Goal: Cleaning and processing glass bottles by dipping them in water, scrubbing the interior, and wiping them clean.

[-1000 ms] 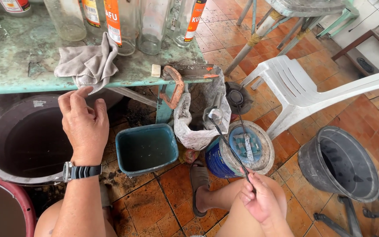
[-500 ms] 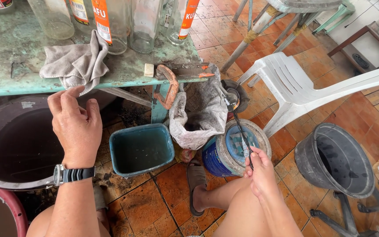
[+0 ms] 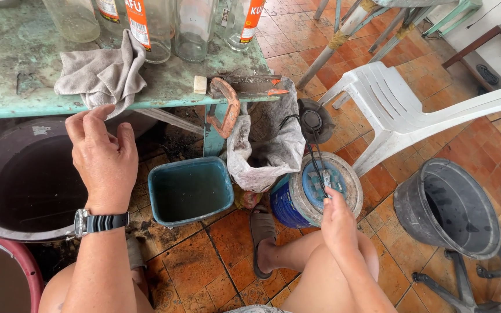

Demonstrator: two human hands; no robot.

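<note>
My left hand (image 3: 102,159), with a black watch (image 3: 101,222) on the wrist, is raised in front of the green table edge (image 3: 7,107). Its fingers are apart and its fingertips are at the hanging corner of a grey cloth (image 3: 102,75). My right hand (image 3: 337,223) rests above my knee and grips a thin dark metal tool (image 3: 317,165). The tool lies over the lid of a blue bucket (image 3: 320,185) and points toward a black round cap (image 3: 311,122).
Glass bottles (image 3: 192,29) stand on the table, and an orange clamp (image 3: 227,107) grips its edge. Below are a teal tub (image 3: 189,188), a large dark basin (image 3: 24,185), a grey sack (image 3: 265,145), a white plastic chair (image 3: 401,110) and a dark bucket (image 3: 447,206).
My right hand has moved forward with the tool, from above my knee to the blue bucket's lid. My left hand has stayed near the cloth.
</note>
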